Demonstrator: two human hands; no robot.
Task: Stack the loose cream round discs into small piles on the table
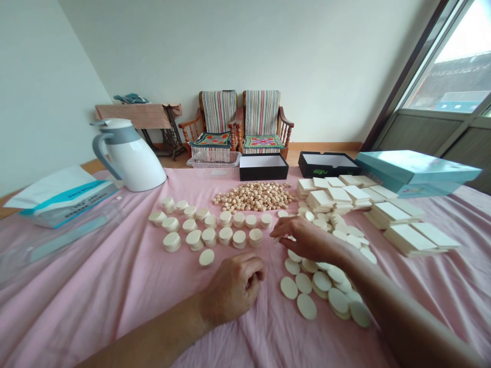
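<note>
Round pale discs: set out in stacked rows on a pink cloth, with 1 single disc laid in front. Left hand: curled into a loose fist near the stacks; whether anything is enclosed cannot be told. Small wooden pieces: heaped behind. Right hand: fingertips pinched on a thin pale disc. Loose discs: spread beside the right forearm. Rectangular tiles: piled farther right.

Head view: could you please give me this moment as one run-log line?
left hand: loosely curled over pink cloth; right hand: apparently pinching pale disc; disc stacks: in rows; loose discs: near right hand
</note>
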